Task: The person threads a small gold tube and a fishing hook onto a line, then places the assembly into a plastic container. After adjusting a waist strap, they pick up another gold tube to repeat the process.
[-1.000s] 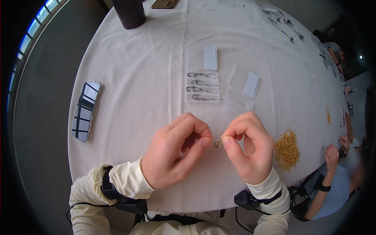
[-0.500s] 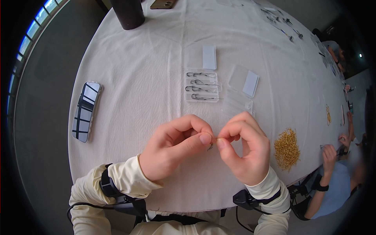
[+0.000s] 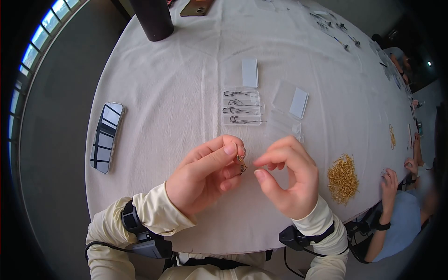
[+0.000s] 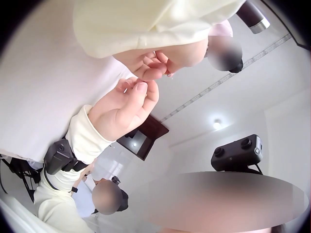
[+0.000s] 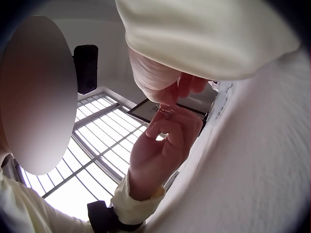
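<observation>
In the head view my left hand (image 3: 205, 172) pinches a small gold-and-dark metal piece (image 3: 241, 163) between thumb and fingertips. Its dark lower end curves below the thumb; the fingers hide part of it. Just to the right is my right hand (image 3: 289, 179), thumb and forefinger bent toward each other with a small gap and nothing visible between them. Beyond the hands, a clear compartment box (image 3: 226, 122) lies open with dark hooks (image 3: 238, 111) in its rows. Another clear box (image 3: 280, 126) is open beside it. A pile of small gold metal pieces (image 3: 343, 179) lies right of my right hand.
A phone (image 3: 107, 137) lies at the table's left, and a dark cup (image 3: 151, 18) stands at the back with another phone (image 3: 196, 7) near it. Dark tackle-like items (image 3: 333, 30) are spread at the far right. Another person's hand (image 3: 389, 182) is at the right edge.
The hands, close together half a second ago, have drawn apart. My left hand has turned and shows the metal piece against its fingers; my right thumb and forefinger have parted.
</observation>
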`<state>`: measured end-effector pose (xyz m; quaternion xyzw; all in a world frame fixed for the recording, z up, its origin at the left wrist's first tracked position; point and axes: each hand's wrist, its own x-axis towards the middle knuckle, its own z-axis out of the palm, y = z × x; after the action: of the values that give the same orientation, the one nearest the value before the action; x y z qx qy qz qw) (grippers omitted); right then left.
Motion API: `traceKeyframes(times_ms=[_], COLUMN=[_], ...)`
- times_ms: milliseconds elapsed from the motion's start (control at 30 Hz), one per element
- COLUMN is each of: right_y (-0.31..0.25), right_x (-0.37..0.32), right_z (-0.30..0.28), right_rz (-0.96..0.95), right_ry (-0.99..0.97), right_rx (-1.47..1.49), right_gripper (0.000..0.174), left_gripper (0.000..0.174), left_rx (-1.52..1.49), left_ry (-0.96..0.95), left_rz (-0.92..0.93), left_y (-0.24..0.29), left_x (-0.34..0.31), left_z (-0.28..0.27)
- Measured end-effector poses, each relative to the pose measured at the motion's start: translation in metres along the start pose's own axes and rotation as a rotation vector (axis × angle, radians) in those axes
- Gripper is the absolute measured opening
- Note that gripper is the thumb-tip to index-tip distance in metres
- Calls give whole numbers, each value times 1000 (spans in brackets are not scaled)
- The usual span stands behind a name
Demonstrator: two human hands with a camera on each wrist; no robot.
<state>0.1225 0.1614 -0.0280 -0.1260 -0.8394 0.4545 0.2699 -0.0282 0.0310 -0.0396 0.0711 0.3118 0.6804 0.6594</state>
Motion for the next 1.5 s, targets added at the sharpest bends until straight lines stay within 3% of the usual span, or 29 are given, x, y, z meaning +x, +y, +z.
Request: traceKeyframes(times_ms=[267,733,1067,1500], right_y=[2,3,-1,6], right_x=[-2,-11,-10,-10], right_z=[3,15,12,18], right_rz=[-148,422,489,400], right_ry=[41,-4,-20,68], right_rx=[-110,502,608,524], right_gripper=[18,7,9,10], left_gripper=[14,11,9,11], left_rx=[-139,-122,-107,-223], left_ry=[-72,-76,-72,-97], left_rz=[39,116,151,74], left_y=[2,-6,-6,-6], left_x=[-1,0,1,0], left_z=[5,8,8,8])
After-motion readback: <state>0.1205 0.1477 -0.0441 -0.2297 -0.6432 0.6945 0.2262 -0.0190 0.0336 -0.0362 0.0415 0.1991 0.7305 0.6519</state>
